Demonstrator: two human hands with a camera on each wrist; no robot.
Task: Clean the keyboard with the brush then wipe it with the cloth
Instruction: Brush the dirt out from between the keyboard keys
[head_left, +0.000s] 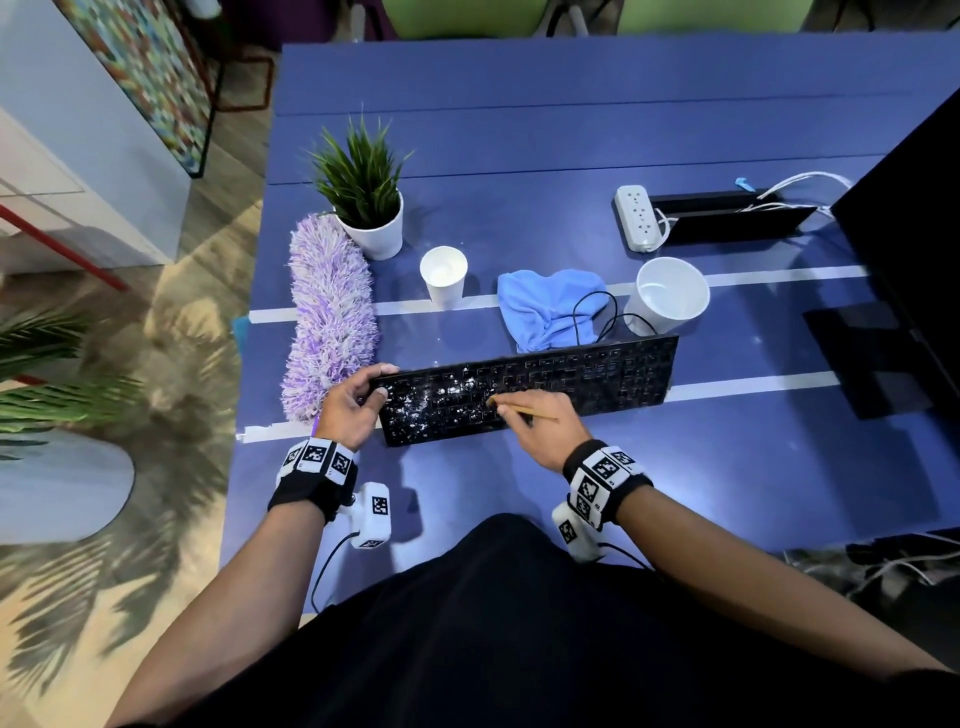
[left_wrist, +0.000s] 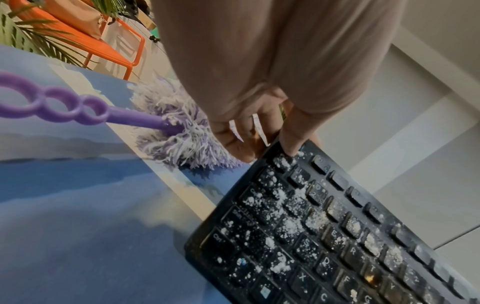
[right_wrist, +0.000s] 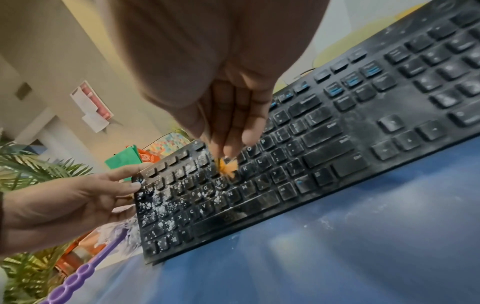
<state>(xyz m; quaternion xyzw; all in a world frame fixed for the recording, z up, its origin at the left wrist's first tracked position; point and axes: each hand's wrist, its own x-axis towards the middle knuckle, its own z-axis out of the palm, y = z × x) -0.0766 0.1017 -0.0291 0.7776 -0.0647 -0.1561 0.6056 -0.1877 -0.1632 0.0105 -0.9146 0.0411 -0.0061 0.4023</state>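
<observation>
A black keyboard (head_left: 571, 379) lies on the blue table (head_left: 571, 135), its left half speckled with white powder (head_left: 441, 395). My left hand (head_left: 353, 400) grips the keyboard's left end (left_wrist: 293, 162), thumb on the near side and fingers over the top edge. My right hand (head_left: 535, 421) pinches a thin wooden brush (head_left: 524, 410), whose orange bristles (right_wrist: 227, 167) press on the keys near the middle. A crumpled blue cloth (head_left: 545, 306) lies just behind the keyboard, untouched.
A purple fluffy duster (head_left: 330, 317) lies left of the keyboard, its handle (left_wrist: 64, 109) pointing toward me. Behind stand a potted plant (head_left: 371, 208), two white cups (head_left: 443, 275) (head_left: 667, 293), a power strip (head_left: 636, 218) and a dark monitor (head_left: 914, 249) at right.
</observation>
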